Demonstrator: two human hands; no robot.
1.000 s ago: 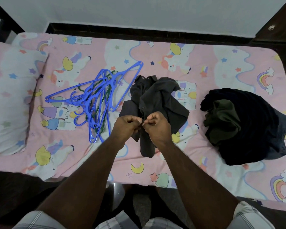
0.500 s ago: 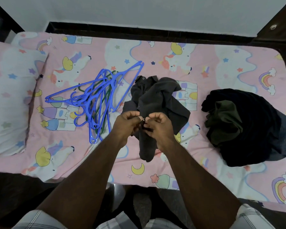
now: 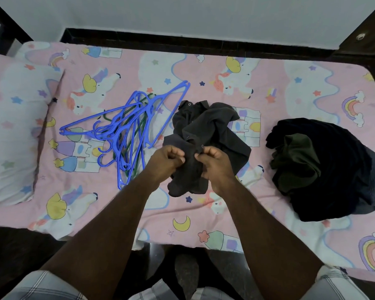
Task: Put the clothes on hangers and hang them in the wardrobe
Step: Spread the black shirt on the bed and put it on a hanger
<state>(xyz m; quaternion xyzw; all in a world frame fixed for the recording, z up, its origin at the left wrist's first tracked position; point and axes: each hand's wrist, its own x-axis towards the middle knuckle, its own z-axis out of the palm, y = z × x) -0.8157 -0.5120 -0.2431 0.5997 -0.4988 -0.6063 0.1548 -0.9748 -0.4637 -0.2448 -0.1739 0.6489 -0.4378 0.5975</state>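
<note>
Head view: left hand, right hand both pinch grey shirt; no legible writing.

My count, on the bed: one grey shirt in front of me. One heap of dark clothes; I cannot tell how many pieces, at least one black and one olive. One tangle of hangers, blue and green, too overlapped to number. One pillow. Two hands of mine.
</note>
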